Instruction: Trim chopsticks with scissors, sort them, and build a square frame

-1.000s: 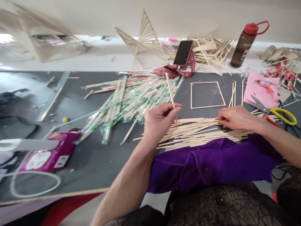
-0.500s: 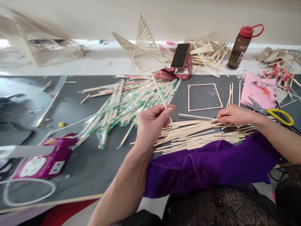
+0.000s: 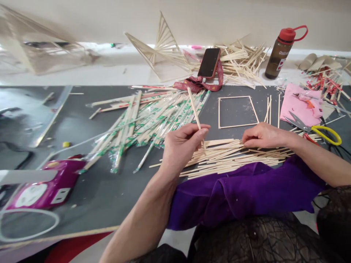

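My left hand (image 3: 183, 144) pinches a thin wooden chopstick (image 3: 194, 107) between thumb and fingers, its upper end tilted away to the left. To the right, my right hand (image 3: 264, 135) is low over a loose pile of bare chopsticks (image 3: 219, 160), its curled fingertips closed on the end of a chopstick (image 3: 229, 147) at the pile's top. Beyond the hands, a four-sided frame of chopsticks (image 3: 238, 127) lies flat on the dark grey table, its near right corner close to my right hand. Several single chopsticks (image 3: 270, 109) lie to its right.
Plastic-wrapped chopsticks (image 3: 148, 128) are heaped on the left. Yellow-handled scissors (image 3: 326, 133) rest by a pink cloth (image 3: 289, 98). A phone (image 3: 208, 63), a bottle (image 3: 278, 58) and a stick model (image 3: 167, 47) stand behind. Purple fabric (image 3: 241, 193) covers the near edge; a magenta device (image 3: 65, 177) sits left.
My right hand has moved left and slightly down, bringing its chopstick onto the pile. My left hand has shifted a little right, and its chopstick stands steeper.
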Demonstrator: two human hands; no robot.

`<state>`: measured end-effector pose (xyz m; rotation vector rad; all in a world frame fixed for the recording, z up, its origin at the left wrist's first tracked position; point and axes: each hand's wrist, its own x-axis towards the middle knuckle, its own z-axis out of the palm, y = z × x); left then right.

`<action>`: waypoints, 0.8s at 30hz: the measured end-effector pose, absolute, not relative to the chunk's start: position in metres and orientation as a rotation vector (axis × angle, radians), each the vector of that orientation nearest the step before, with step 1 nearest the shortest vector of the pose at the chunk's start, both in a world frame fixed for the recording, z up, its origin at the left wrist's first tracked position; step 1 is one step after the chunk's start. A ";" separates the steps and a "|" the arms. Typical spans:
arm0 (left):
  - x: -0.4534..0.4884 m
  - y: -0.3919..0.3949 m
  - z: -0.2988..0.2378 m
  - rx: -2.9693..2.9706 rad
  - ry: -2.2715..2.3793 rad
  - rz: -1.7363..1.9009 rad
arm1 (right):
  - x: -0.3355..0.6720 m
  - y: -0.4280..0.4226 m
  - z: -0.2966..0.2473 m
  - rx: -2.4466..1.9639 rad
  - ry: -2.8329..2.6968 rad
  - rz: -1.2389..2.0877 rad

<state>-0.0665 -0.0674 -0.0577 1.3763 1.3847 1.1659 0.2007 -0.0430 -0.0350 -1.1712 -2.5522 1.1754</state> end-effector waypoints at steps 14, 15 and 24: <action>-0.064 -0.064 -0.065 1.368 1.342 1.135 | 0.222 -0.053 -0.063 -1.214 -2.750 0.571; -0.064 -0.064 -0.065 1.367 1.340 1.136 | 0.222 -0.054 -0.063 -1.210 -2.760 0.553; -0.068 -0.062 -0.069 1.331 1.321 1.134 | 0.222 -0.052 -0.052 -1.209 -2.857 0.587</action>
